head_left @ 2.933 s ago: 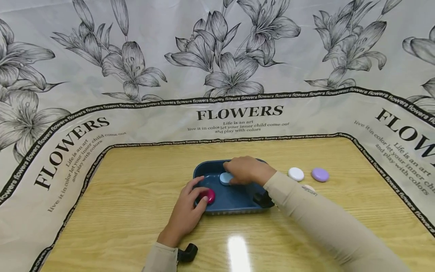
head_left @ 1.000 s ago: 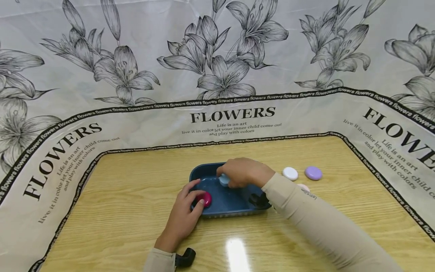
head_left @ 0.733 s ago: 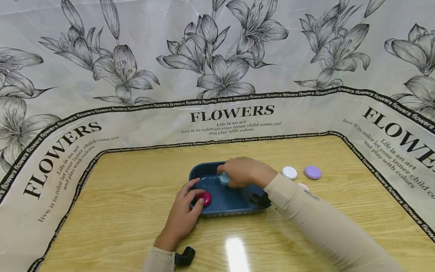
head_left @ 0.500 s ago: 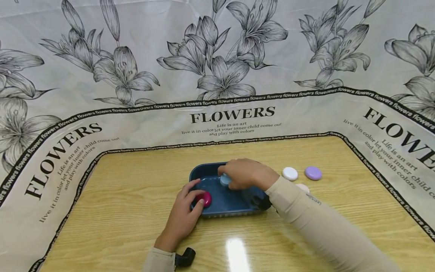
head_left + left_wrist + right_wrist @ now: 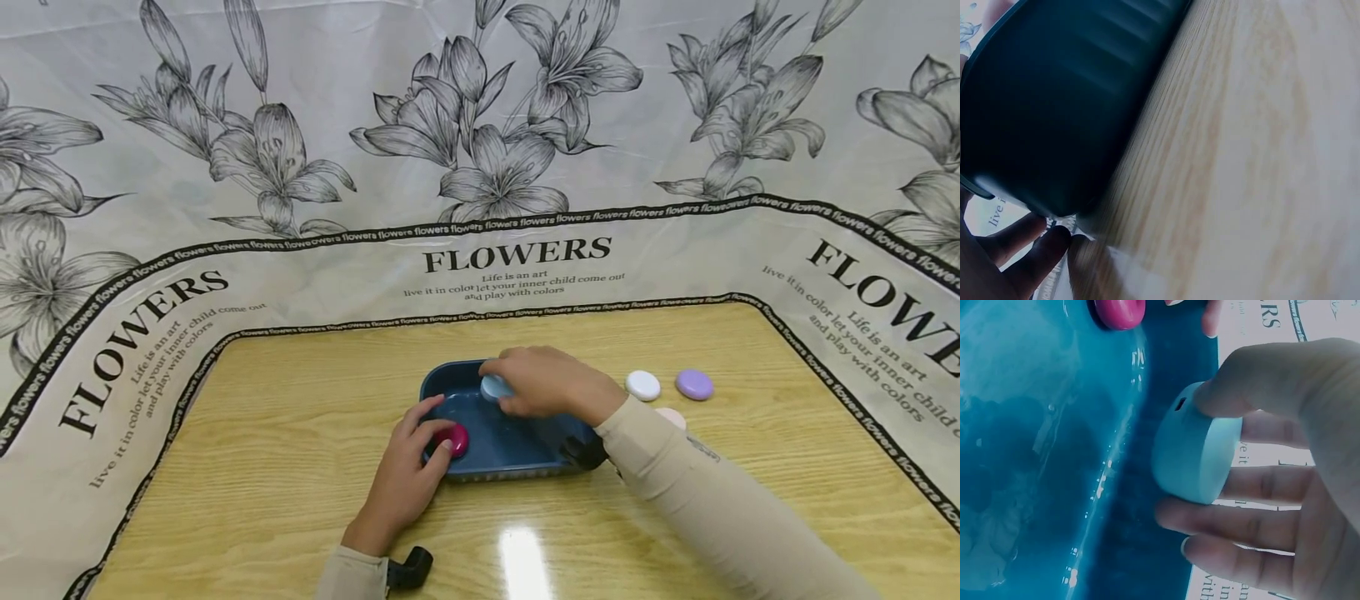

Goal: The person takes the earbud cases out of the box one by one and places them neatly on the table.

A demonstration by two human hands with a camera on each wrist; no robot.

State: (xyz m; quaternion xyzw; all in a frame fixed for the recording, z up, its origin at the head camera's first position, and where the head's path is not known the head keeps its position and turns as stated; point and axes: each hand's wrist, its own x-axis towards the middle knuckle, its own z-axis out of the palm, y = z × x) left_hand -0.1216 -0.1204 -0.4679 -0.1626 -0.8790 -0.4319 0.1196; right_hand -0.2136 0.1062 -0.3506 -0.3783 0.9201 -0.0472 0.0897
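A dark blue tray (image 5: 510, 473) with rounded corners stands on the table. My right hand (image 5: 543, 383) is over its back part. Thumb and fingers pinch a light blue round case (image 5: 1191, 453), which has a small dark slot in its side and stands tilted by the back wall. At the tray's left end my left hand (image 5: 408, 458) grips the rim with bent fingers. Outside the end wall, fingers (image 5: 1041, 259) of this hand show low in the left wrist view. Right by its thumb and fingertips, a magenta round piece (image 5: 456, 439) lies inside the tray.
To the right of the tray lie a white disc (image 5: 642, 385), a purple disc (image 5: 694, 384) and a pale pink disc (image 5: 671, 417), partly behind the right sleeve (image 5: 720, 492). A flower-printed cloth (image 5: 517, 275) rises behind and beside the wooden table (image 5: 300, 417).
The right hand moves only slightly. The light blue case is tipped a little, with more of its face showing now. The left hand and magenta piece keep their places as the head view shifts.
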